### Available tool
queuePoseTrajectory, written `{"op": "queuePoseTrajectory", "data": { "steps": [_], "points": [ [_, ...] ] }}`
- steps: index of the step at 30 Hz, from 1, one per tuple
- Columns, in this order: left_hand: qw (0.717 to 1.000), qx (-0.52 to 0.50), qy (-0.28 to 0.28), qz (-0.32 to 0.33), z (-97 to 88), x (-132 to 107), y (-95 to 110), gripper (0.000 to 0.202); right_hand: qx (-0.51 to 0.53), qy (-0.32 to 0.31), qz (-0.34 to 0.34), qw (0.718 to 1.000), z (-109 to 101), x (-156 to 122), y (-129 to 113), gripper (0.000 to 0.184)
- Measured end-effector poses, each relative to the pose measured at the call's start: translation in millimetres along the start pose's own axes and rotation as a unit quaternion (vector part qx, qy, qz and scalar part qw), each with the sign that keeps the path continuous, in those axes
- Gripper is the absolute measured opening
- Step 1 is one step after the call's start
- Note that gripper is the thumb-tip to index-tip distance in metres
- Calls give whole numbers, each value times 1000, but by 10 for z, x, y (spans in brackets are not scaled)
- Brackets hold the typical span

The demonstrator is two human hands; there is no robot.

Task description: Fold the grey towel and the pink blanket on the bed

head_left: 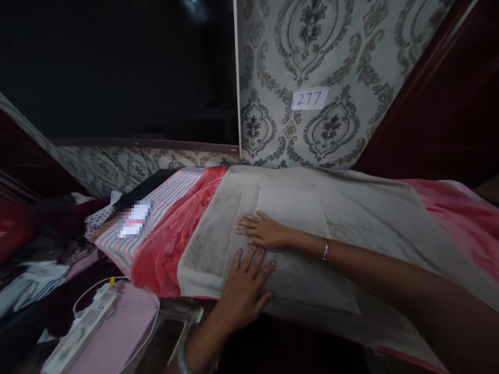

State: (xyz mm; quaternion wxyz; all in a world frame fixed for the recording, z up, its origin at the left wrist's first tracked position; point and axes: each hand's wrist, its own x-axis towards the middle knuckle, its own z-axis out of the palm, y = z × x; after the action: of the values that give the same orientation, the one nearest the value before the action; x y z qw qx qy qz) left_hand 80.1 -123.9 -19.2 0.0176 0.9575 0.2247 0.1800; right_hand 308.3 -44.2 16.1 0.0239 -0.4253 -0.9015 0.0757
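A light grey plush cloth (362, 208) lies spread over a long surface, with a folded grey piece of fabric (292, 205) flat on top of it. My left hand (248, 283) rests on the near left part of the folded fabric, fingers spread and pointing away from me. Just beyond it, my right hand (263, 230) lies flat on the same fabric, its fingers stretched to the left. The two hands almost meet at the fingertips. Neither one grips anything.
A red blanket (171, 244) and a striped cloth (175, 195) lie to the left. A power strip (83, 324) with a white cable sits on a pink stool (132, 317). Behind hangs a large television (125, 72). Clothes (35, 280) are piled far left.
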Motion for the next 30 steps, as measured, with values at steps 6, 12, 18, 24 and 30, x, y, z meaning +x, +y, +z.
{"op": "queuePoseTrajectory", "data": {
  "steps": [6,12,18,24,30],
  "points": [
    [998,33,55,19,170,-73,14,69,20,2,82,996,-97,400,578,64],
    [997,34,69,19,147,-64,9,69,27,9,178,984,-158,745,1049,64],
    [995,43,84,25,173,-63,-1,71,41,44,226,972,-157,798,1114,60],
    [993,48,100,41,190,-56,-46,66,21,81,246,966,-391,706,808,62],
    [994,33,104,29,209,-34,-55,62,7,117,200,973,-295,-257,379,63]
  ]
}}
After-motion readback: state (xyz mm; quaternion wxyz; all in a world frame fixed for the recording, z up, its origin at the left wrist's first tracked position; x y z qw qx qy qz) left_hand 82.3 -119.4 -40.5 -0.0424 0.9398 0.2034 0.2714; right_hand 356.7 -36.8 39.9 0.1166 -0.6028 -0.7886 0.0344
